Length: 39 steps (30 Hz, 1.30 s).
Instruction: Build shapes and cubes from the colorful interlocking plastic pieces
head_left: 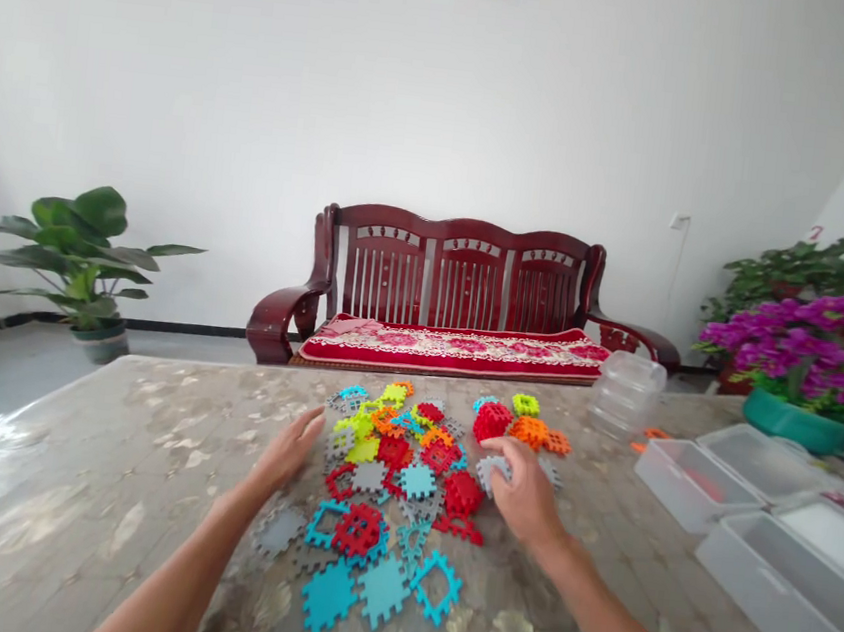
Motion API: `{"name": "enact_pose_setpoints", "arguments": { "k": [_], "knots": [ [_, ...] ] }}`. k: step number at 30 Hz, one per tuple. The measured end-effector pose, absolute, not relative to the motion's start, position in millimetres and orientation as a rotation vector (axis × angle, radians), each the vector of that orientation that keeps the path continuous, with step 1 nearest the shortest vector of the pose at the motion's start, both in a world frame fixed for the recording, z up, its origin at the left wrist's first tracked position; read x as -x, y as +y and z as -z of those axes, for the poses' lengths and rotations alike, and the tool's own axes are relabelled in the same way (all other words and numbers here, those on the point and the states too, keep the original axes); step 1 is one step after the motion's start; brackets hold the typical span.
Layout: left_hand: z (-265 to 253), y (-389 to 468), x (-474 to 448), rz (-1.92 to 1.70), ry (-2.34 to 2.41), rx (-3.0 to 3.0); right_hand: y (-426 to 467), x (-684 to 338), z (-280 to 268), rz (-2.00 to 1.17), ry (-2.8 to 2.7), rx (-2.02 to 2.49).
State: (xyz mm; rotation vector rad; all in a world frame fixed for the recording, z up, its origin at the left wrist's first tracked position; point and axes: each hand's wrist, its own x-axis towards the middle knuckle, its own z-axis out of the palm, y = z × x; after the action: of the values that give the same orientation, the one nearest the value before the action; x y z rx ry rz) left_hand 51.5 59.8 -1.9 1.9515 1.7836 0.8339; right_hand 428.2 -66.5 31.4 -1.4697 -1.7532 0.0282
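Plastic tiles (418, 482) between hands (294, 443) (522, 489) (table edge (182, 365) beyond)

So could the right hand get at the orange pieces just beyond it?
Probably yes: the orange pieces lie just past the right hand, and nothing tall seems to stand between, though it appears to be touching a grey piece.

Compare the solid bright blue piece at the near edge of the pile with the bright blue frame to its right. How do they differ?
The solid piece has a filled face, while the frame has a large opening in its middle. The solid piece reaches closer to the camera; the frame lies slightly farther back. Both are bright blue, have toothed edges and lie on the table.
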Motion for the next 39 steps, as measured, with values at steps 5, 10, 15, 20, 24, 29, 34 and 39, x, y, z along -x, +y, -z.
{"name": "enact_pose_setpoints", "arguments": {
  "k": [5,10,15,20,24,29,34,39],
  "knots": [
    [13.0,39.7,-33.0,-0.777,1.950,-1.971,-62.7,-504.1,-47.4,-0.013,-1.838,1.940],
    [20.7,29.2,-61.7,-0.648,2.141,-1.992,-59.4,-527.8,-39.7,-0.207,-1.973,2.138],
    [17.0,25.8,-73.7,-0.631,2.172,-2.033,-47.0,-532.5,-25.7,-0.283,-2.046,2.096],
    [15.4,24.5,-67.0,-0.609,2.162,-2.097,-37.4,-539.4,-26.2,-0.297,-2.197,2.031],
    [17.3,25.1,-64.5,-0.642,2.147,-2.125,-33.5,-553.4,-30.5,-0.303,-2.270,2.059],
    [15.2,24.7,-65.2,-0.650,2.153,-2.119,-35.3,-584.7,-28.5,-0.341,-2.205,2.100],
    [10.8,24.2,-67.5,-0.674,2.163,-2.051,-27.2,-613.1,-35.6,-0.629,-2.056,1.945],
    [10.8,25.5,-67.4,-0.658,2.174,-2.040,9.0,-624.9,-40.2,-0.436,-1.930,2.003]
  ]
}}
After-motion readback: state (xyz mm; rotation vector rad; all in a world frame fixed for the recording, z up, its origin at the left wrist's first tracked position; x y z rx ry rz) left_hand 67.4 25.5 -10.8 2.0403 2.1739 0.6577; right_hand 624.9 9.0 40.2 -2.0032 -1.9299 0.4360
